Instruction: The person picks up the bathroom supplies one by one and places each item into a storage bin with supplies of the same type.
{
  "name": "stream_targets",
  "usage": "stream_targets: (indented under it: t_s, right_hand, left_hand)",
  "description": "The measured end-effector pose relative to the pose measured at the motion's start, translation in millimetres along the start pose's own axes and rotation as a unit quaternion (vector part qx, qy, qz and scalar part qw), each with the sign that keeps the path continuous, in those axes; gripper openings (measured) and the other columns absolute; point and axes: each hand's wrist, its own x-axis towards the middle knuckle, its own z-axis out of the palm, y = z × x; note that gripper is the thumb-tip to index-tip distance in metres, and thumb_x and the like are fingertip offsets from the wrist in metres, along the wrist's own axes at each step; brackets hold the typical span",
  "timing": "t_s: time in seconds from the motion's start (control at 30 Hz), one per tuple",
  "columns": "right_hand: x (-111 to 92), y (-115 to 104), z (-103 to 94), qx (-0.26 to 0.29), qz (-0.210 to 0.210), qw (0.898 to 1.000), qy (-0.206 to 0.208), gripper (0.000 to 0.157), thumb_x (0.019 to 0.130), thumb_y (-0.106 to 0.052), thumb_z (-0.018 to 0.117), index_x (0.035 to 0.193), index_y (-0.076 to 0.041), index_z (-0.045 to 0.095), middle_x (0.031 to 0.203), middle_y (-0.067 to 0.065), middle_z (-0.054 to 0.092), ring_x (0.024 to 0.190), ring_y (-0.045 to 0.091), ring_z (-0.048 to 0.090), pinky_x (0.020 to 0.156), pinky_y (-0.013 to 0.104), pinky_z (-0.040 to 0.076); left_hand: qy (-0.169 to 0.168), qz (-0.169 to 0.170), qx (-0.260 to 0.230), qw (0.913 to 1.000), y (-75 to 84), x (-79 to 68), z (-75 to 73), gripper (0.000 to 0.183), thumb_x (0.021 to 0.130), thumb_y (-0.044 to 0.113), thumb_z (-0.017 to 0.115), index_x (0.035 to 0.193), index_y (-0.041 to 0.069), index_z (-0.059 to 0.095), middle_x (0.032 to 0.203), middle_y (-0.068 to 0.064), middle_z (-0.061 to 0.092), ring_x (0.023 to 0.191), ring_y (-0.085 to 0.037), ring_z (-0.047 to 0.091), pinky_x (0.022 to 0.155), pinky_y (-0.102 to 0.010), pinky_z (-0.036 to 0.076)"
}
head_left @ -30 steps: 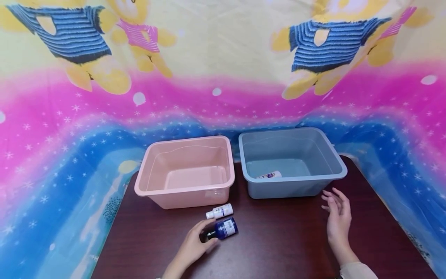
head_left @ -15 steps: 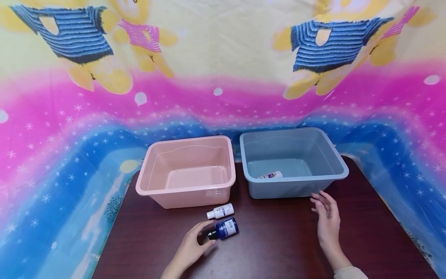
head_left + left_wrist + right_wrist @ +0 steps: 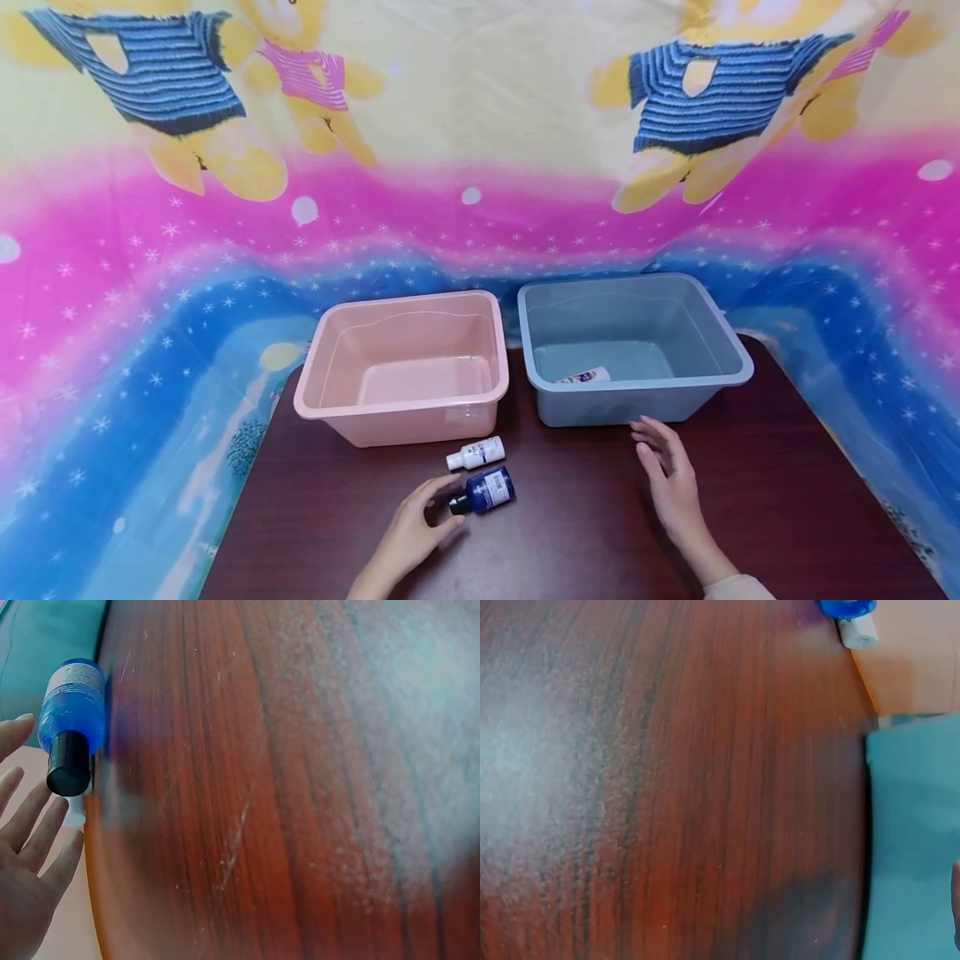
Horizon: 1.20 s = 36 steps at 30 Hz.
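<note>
My left hand (image 3: 411, 527) is beside the black cap of a small blue bottle (image 3: 491, 490), thumb and fingers parted around the cap end without gripping it. In the left wrist view the blue bottle (image 3: 73, 712) lies on its side, its black cap toward the spread fingers. Just behind it a small white bottle (image 3: 477, 453) also lies on the table. My right hand (image 3: 671, 483), fingers loosely bent and holding nothing, hovers over the table in front of the blue-grey basin (image 3: 630, 407). Only a fingertip shows at the edge of the right wrist view.
A pink basin (image 3: 412, 427) stands at the back left, next to the blue-grey one. Inside the blue-grey basin lies a white bottle (image 3: 588, 376), partly hidden by the front rim. The dark wooden table (image 3: 570, 550) ends at a patterned cloth backdrop (image 3: 472, 225).
My right hand has moved left along the front of the blue-grey basin, toward the bottles. My left hand has stayed by the blue bottle's cap, and the bottles have not moved.
</note>
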Motion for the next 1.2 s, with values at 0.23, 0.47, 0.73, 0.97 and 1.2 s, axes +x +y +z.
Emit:
stream_targets:
  t_s: [0.23, 0.47, 0.73, 0.97, 1.2]
  right_hand:
    - [1, -8, 7.9, -0.015, -0.027, 0.998, -0.051, 0.039, 0.089, 0.010, 0.050, 0.127, 0.006, 0.046, 0.116, 0.029, 0.054, 0.106, 0.024, 0.054, 0.084, 0.016, 0.041]
    - [2, -15, 17.1, -0.020, -0.033, 0.994, -0.104, 0.040, 0.088, 0.010, 0.053, 0.127, 0.004, 0.047, 0.119, 0.022, 0.055, 0.108, 0.029, 0.051, 0.085, 0.017, 0.041]
    - [2, -21, 31.4, -0.030, -0.041, 0.990, -0.134, 0.040, 0.087, 0.007, 0.056, 0.126, -0.001, 0.050, 0.117, 0.013, 0.057, 0.105, 0.030, 0.053, 0.083, 0.022, 0.045]
    - [2, -24, 42.5, -0.025, -0.046, 0.988, -0.147, 0.039, 0.088, 0.005, 0.057, 0.126, -0.002, 0.051, 0.117, 0.011, 0.058, 0.103, 0.032, 0.054, 0.082, 0.026, 0.046]
    - [3, 1, 55.9, -0.004, -0.044, 0.986, -0.159, 0.040, 0.091, -0.001, 0.056, 0.130, -0.004, 0.048, 0.121, 0.007, 0.056, 0.106, 0.026, 0.054, 0.084, 0.027, 0.046]
  left_hand:
    - [-0.006, -0.005, -0.012, 0.9999, 1.1, 2.2, 0.9, 0.054, 0.075, 0.020, 0.078, 0.125, 0.019, 0.057, 0.118, 0.004, 0.060, 0.106, -0.018, 0.057, 0.082, -0.036, 0.049]
    - [-0.006, 0.010, -0.015, 0.9998, 0.3, 3.0, 4.8, 0.055, 0.074, 0.016, 0.078, 0.125, 0.019, 0.056, 0.118, 0.003, 0.060, 0.105, -0.018, 0.058, 0.080, -0.034, 0.049]
    - [-0.012, 0.003, -0.029, 0.9995, 2.8, 3.4, 6.1, 0.056, 0.074, 0.014, 0.078, 0.125, 0.018, 0.057, 0.118, 0.002, 0.061, 0.105, -0.018, 0.058, 0.081, -0.034, 0.049]
    - [-0.011, -0.003, -0.037, 0.9992, 2.2, 3.1, 7.9, 0.054, 0.074, 0.015, 0.078, 0.124, 0.016, 0.058, 0.119, 0.003, 0.060, 0.105, -0.018, 0.057, 0.082, -0.034, 0.048]
    - [-0.010, -0.008, -0.040, 0.9991, 0.5, 2.9, 9.8, 0.054, 0.074, 0.014, 0.078, 0.124, 0.017, 0.058, 0.120, 0.005, 0.059, 0.106, -0.017, 0.056, 0.082, -0.034, 0.048]
